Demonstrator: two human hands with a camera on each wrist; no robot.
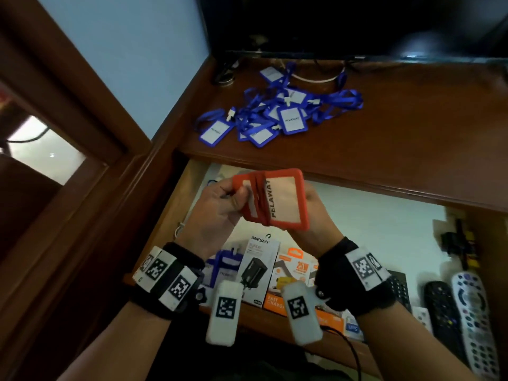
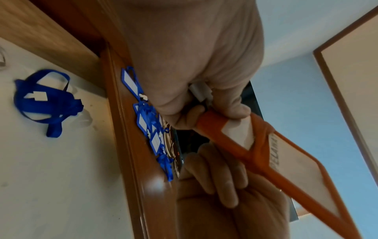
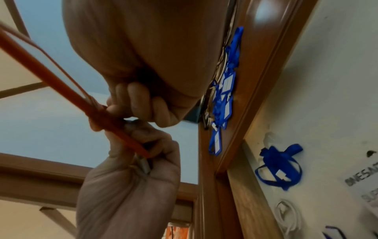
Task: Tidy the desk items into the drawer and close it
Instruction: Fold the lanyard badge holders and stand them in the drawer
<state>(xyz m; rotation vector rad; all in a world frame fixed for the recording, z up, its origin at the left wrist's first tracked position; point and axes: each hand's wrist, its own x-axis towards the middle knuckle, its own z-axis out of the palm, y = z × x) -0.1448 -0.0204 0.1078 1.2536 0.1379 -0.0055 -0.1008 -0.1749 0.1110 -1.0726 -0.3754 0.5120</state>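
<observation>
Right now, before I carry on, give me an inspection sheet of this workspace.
Surface: wooden desk top, with the open drawer below its front edge.
Job's things: red badge holders held over the drawer; blue badge holders and lanyards heaped on the desk.
Clutter: charger boxes and remote controls in the drawer, plus one blue lanyard.
Grippers: left hand and right hand both grip the red holders.
Cables: a white cable and dark cables behind the blue heap.
Surroundings: dark screen at the desk's back, pale blue wall on the left.
</observation>
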